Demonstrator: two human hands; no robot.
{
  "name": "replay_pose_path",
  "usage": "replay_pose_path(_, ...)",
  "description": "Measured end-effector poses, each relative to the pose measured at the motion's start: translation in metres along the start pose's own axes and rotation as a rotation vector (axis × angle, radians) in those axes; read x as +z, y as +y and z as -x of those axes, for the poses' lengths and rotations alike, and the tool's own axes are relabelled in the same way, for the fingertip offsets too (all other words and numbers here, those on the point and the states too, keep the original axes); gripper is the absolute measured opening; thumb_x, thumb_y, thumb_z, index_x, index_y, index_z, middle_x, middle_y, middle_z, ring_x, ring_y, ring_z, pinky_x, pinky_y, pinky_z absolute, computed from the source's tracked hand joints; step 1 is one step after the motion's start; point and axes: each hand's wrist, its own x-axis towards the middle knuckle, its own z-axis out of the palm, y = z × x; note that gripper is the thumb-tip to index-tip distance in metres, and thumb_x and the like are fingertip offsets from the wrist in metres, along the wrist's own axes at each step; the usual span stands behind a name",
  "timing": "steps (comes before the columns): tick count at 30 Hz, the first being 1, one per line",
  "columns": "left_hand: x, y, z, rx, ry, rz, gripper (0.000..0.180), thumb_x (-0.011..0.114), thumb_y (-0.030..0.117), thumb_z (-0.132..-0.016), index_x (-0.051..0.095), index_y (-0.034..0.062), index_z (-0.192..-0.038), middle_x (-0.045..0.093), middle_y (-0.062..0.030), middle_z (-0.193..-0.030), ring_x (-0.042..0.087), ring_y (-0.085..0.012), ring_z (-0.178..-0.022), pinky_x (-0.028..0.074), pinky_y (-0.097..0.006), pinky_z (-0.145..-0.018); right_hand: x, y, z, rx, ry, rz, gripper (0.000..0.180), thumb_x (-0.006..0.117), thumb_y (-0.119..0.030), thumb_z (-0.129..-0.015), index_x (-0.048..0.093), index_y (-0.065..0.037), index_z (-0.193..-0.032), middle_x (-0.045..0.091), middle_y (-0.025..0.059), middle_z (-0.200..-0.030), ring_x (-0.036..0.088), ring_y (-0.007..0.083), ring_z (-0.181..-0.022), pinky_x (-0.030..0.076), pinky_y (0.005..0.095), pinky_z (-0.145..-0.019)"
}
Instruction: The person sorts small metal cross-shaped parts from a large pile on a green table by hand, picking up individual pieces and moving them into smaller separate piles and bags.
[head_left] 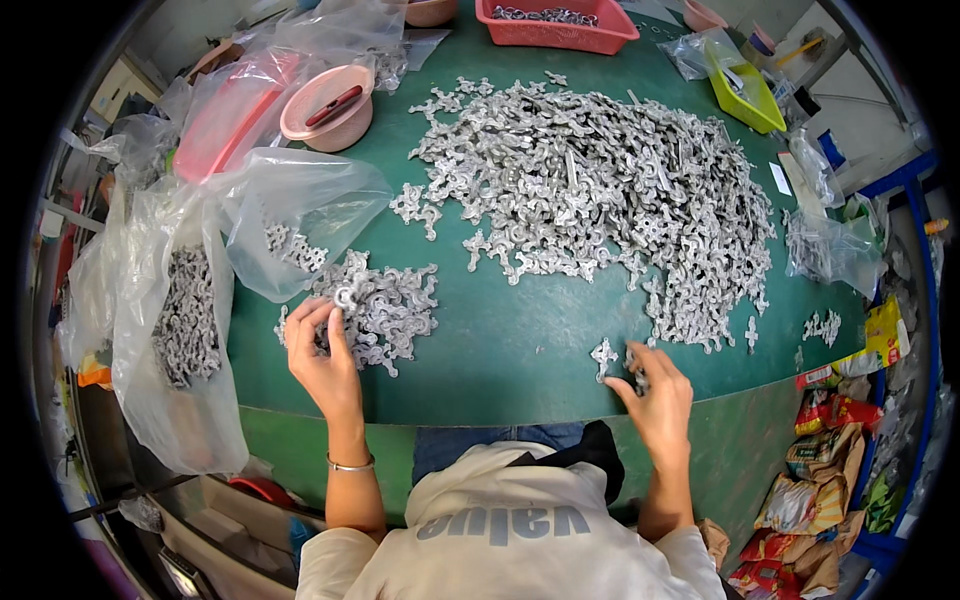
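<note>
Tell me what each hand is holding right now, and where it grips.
The left hand pinches one small metal part by its edge, over the small pile. The right hand fingers another metal piece; exact grip unclear.

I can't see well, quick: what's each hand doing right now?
Left hand: closed on a metal piece over the small pile.
Right hand: fingers pinching small metal pieces.

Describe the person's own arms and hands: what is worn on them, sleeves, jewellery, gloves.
Both hands are bare, with no gloves. The left hand has a thin silver-coloured bangle round the wrist. The right hand shows no bracelet or watch. Both forearms are uncovered; short cream-coloured sleeves of a light top begin near the elbows at the lower edge. No rings can be made out at this size.
</note>
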Motion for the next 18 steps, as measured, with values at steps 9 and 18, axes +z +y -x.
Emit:
replay_pose_path(9,0.005,0.004,0.007,0.022,0.016,-0.076,0.011,0.055,0.001,-0.08,0.058,0.001,-0.09,0.053,-0.01,-0.102,0.05,-0.0198,-0.092,0.039,-0.028,-0.07,0.019,-0.011,-0.005,-0.028,0.065,0.063,0.024,0.07,-0.008,-0.065,0.06,-0.003,-0.087,0.058,0.0095,-0.078,0.057,0.028,-0.062,0.043,0.0348,-0.053)
replay_pose_path(18,0.018,0.054,0.027,0.07,-0.003,0.126,0.018,0.058,-0.005,-0.072,0.06,0.0021,-0.088,0.051,-0.0131,-0.103,0.049,-0.0262,-0.097,0.039,-0.034,-0.083,0.008,-0.017,-0.01,0.411,-0.382,-1.521,0.019,0.054,-0.007,-0.083,0.058,0.006,-0.096,0.059,0.008,-0.075,0.042,0.0051,-0.044,0.034,0.0175,-0.038)
